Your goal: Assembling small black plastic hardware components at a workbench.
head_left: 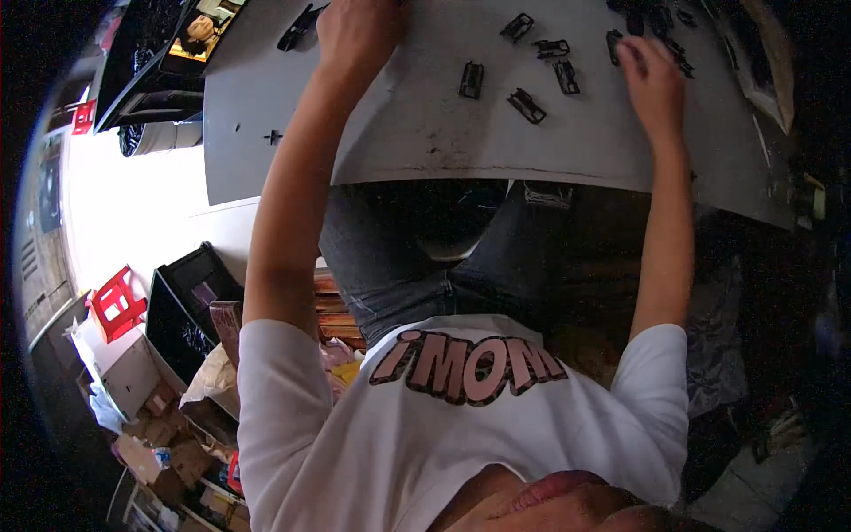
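My left hand (359, 28) reaches to the top edge of the view, where its fingers are cut off and dark. Beside it, to the left, lies a long black plastic piece (300, 28). My right hand (654, 78) is over the right part of the grey table, its fingers bent and closed at the edge of a small black plastic part (613, 47). Between my hands several similar black, frame-like parts lie loose, among them one upright rectangle (472, 80) and one slanted piece (526, 105). More black parts (660, 19) are heaped beyond my right hand.
The grey table (390, 133) has its near edge just before my lap. A phone with a lit screen (202, 35) leans at the far left. A small black cross-shaped bit (273, 136) lies near the left edge. On the floor at left stand a red stool (117, 304) and a black crate (191, 293).
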`<state>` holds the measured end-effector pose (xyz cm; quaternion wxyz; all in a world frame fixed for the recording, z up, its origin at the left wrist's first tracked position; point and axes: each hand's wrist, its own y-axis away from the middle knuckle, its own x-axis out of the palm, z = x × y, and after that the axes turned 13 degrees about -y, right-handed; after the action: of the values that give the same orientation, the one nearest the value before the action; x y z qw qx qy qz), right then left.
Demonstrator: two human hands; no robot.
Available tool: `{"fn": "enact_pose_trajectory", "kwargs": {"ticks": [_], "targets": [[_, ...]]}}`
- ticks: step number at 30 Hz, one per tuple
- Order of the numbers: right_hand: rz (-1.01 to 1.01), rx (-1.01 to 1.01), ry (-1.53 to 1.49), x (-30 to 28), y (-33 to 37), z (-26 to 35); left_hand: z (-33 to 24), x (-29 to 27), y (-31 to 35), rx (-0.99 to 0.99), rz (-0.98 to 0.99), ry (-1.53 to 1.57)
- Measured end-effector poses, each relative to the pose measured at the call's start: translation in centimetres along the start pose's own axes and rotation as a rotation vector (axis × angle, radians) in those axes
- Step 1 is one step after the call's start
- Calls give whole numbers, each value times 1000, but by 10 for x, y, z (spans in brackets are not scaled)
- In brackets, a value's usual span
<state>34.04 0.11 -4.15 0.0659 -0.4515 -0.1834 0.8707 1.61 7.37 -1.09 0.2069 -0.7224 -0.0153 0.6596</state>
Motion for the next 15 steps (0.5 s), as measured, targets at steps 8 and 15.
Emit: {"fn": "enact_pose_trajectory", "kwargs": {"ticks": [8, 15], "targets": [[-64, 130, 63, 7, -10, -26, 2, -27, 8, -207, 272, 792], [33, 105, 203, 7, -7, -29, 22, -16, 74, 81, -41, 892]]}}
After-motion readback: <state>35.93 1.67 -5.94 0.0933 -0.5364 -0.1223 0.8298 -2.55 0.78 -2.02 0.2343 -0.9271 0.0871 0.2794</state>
